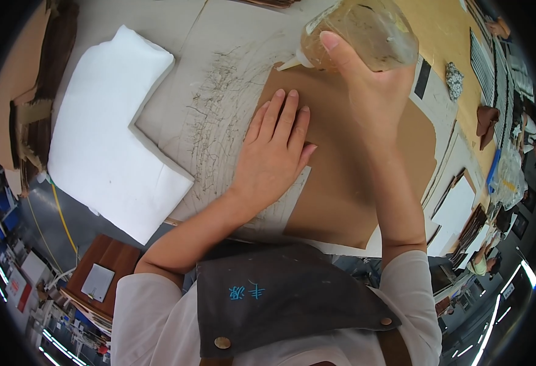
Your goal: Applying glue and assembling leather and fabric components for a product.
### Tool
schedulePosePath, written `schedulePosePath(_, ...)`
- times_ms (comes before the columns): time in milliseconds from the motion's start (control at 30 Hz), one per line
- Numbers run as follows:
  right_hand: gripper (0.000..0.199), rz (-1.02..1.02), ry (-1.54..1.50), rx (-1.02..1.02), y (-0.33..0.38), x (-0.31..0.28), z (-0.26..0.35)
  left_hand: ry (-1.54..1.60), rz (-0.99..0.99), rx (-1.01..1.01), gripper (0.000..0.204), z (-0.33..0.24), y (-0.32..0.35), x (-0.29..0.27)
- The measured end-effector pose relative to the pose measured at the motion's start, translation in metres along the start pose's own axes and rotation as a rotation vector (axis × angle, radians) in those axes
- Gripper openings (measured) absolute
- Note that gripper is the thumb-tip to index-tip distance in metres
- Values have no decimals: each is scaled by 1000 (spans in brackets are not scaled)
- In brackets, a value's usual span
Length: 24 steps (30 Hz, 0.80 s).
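A large brown sheet, leather or card by its look, lies flat on the work table. My left hand rests on its left edge, fingers stretched out and pressing nothing but the sheet. In my right hand is a clear squeeze bottle, tilted on its side, with the thumb along it. The bottle's pale pointed nozzle is at the sheet's far left corner; whether it touches the sheet I cannot tell. Thin dark strands of dried residue mark the tabletop left of the sheet.
A white L-shaped foam piece lies to the left, overhanging the table edge. Brown cardboard stands beyond it. On the right are a grey speckled lump, a brown scrap and stacked panels. A wooden stool stands lower left.
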State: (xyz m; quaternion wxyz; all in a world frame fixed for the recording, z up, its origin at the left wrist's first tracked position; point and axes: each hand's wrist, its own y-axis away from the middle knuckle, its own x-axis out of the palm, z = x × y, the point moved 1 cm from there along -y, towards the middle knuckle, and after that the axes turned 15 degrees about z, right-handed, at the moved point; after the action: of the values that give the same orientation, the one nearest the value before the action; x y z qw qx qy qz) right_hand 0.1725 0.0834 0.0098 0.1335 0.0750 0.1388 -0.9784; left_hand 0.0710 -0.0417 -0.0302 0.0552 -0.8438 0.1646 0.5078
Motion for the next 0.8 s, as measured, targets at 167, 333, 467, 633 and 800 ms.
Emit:
schedulePosePath(167, 68, 18, 139, -21, 0, -5, 0, -3, 9, -1, 55, -1, -1, -1)
schedulePosePath(333, 41, -81, 178, 167, 2, -9, 21, 0, 4, -3, 55, 0, -1, 0)
schedulePosePath(467, 44, -73, 186, 175, 4, -21, 18, -4, 13, -2, 54, -1, -1, -2)
schedulePosePath(633, 40, -67, 142, 143, 5, -29, 13, 0, 26, -8, 53, 0, -1, -1)
schedulePosePath(800, 36, -94, 169, 66, 4, -36, 8, 0, 33, -11, 54, -2, 0, -4)
